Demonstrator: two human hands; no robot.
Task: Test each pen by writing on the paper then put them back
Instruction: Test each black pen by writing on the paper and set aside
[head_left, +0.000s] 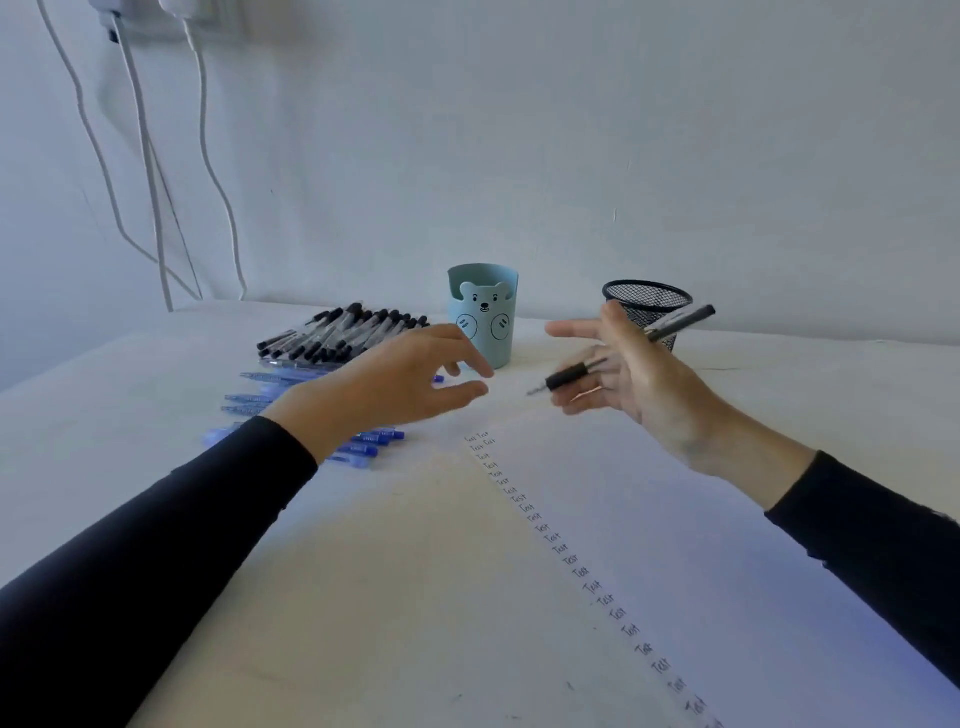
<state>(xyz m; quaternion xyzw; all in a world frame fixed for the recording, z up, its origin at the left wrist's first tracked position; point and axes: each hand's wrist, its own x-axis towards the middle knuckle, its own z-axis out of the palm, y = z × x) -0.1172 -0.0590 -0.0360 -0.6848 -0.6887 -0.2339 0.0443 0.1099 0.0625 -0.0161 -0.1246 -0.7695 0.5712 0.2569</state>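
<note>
Right grip (628, 374) pinches the black pen (571, 375) loosely among nearly straight fingers, with its nib aimed toward the left grip (395, 379) and its tail toward the mesh cup (647, 301) just behind. Left grip is spread and holds nothing. It hovers over the blue pens (374, 439), with the bear cup (483, 312) just beyond its fingertips. Below both grips and nearer me lies the paper (597, 467), its column of "Test" words starting just under the right grip. I judge this pen is due its test word. I would roll it into a firm writing hold before lowering the nib, and lay the left grip flat on the sheet to steady it. The right wrist is cocked, palm facing left, and both forearms reach forward.
</note>
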